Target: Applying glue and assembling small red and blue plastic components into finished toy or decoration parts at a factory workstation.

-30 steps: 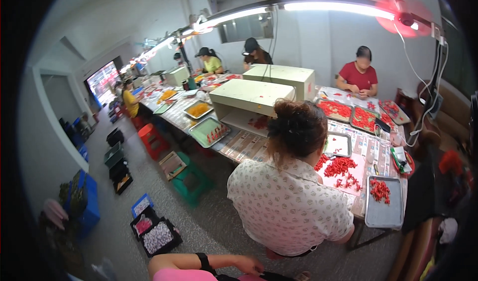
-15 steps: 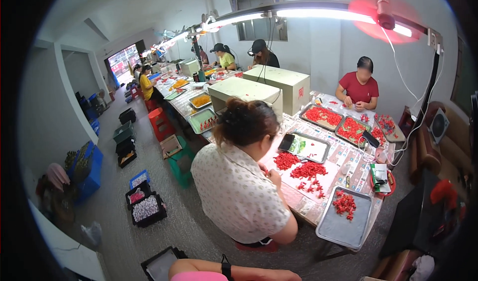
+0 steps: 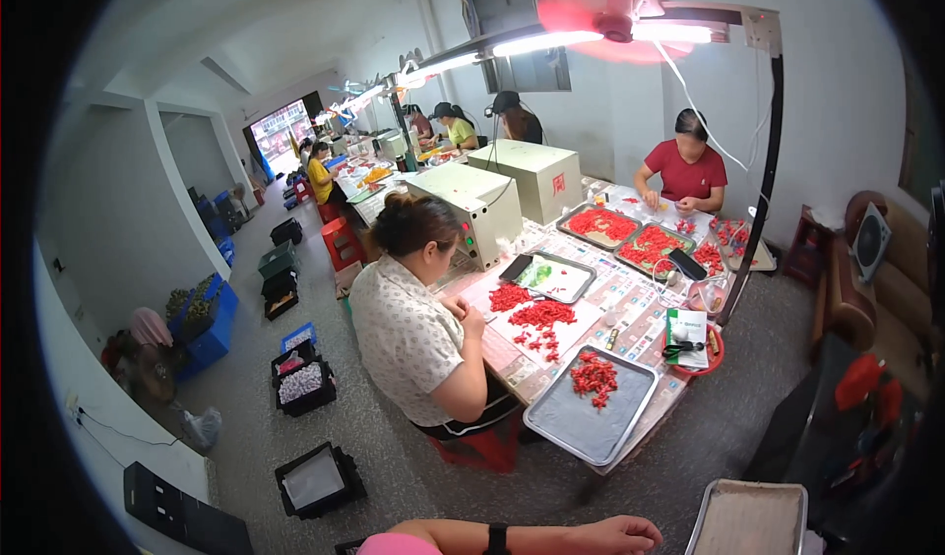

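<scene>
My left hand (image 3: 622, 533) reaches in along the lower edge, with a black watch (image 3: 497, 538) on the wrist and a pink sleeve at the upper arm. Its fingers are loosely bent and nothing shows between them. Closest to it, on the right, is a metal tray (image 3: 750, 525) with a pale brown bottom and a gap between hand and rim. Beyond the hand, a grey metal tray (image 3: 561, 425) at the table corner holds a pile of small red pieces (image 3: 594, 378). My right hand is out of the picture.
A person (image 3: 409, 329) in a patterned white shirt sits at the long table (image 3: 620, 309), red pieces before them. Another person (image 3: 684, 166) in red works across it. Black crates (image 3: 315, 481) stand on the floor at left. A red basket (image 3: 704, 353) with scissors sits at the table edge.
My view has swung to the right and the scene has shifted left. My left hand and the brown-bottomed tray have come into the picture. The seated person's head is now turned more sideways.
</scene>
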Demonstrator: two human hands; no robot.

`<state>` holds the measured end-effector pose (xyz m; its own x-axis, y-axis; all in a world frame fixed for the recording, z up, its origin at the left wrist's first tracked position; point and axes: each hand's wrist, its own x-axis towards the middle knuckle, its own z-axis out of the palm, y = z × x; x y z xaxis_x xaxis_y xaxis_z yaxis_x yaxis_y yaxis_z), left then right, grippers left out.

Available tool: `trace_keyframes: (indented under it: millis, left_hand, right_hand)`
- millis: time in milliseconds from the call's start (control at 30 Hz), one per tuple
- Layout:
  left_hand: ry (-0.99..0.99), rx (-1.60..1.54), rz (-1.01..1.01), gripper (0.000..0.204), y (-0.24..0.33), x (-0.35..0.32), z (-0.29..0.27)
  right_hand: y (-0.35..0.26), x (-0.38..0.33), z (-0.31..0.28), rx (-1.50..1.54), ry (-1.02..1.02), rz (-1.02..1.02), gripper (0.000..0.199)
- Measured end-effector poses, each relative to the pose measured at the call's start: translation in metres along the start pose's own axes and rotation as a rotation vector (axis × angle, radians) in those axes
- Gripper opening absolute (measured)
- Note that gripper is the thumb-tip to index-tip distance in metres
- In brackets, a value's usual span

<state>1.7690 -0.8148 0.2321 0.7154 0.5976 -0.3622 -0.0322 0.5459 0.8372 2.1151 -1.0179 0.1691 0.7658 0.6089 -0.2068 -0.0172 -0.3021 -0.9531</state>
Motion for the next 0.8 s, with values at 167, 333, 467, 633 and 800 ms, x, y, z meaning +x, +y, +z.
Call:
trace_keyframes:
  millis: [167,333,467,633,800]
  left_hand:
    - [0.168,-0.075,-0.043,0.04,-0.016,0.08,0.022]
    - [0.188,-0.18,-0.085,0.041,0.001,0.142,0.035]
    - [0.111,-0.371,-0.103,0.034,0.037,0.183,0.034]
    - [0.097,-0.33,-0.163,0.03,0.051,0.238,0.019]
    - [0.161,-0.44,-0.235,0.027,0.066,0.286,0.002]
  right_hand:
    - [0.009,0.076,-0.006,-0.052,-0.089,-0.137,0.037]
    - [-0.001,0.15,0.003,0.095,-0.147,-0.031,0.036]
    - [-0.042,0.192,0.018,0.172,-0.146,0.035,0.035]
    - [-0.088,0.218,0.059,0.261,-0.184,-0.063,0.013]
    - [-0.104,0.285,0.082,0.454,-0.239,0.339,0.024]
